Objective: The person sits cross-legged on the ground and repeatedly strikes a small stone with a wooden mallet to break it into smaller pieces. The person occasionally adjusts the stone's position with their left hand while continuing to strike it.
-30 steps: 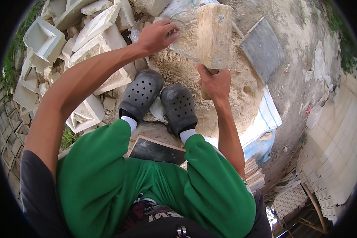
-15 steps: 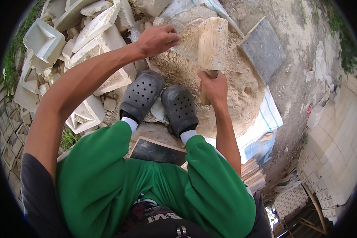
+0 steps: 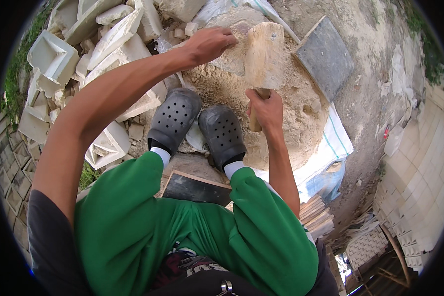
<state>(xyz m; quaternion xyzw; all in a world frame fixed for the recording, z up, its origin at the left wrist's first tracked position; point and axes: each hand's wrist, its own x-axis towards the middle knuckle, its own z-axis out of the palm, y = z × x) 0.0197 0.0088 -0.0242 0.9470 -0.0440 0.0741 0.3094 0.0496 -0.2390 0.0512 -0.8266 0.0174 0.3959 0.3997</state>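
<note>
Left hand (image 3: 212, 45) was shifted rightward, half-curled; a wooden mallet (image 3: 265, 56) was gripped by the right hand (image 3: 267, 111). Pounding of pale powder (image 3: 301, 123) seemed underway, left-hand clearance being presumably required next.

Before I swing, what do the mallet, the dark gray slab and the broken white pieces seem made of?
Mallet: bare, unpainted wood, by its pale tan color and streaky grain.
Dark gray slab: matte and scuffed; perhaps stone, cement or coated board, the look leaves it open.
Broken white pieces: probably plaster or cement, going by chalky, rough broken edges.
</note>
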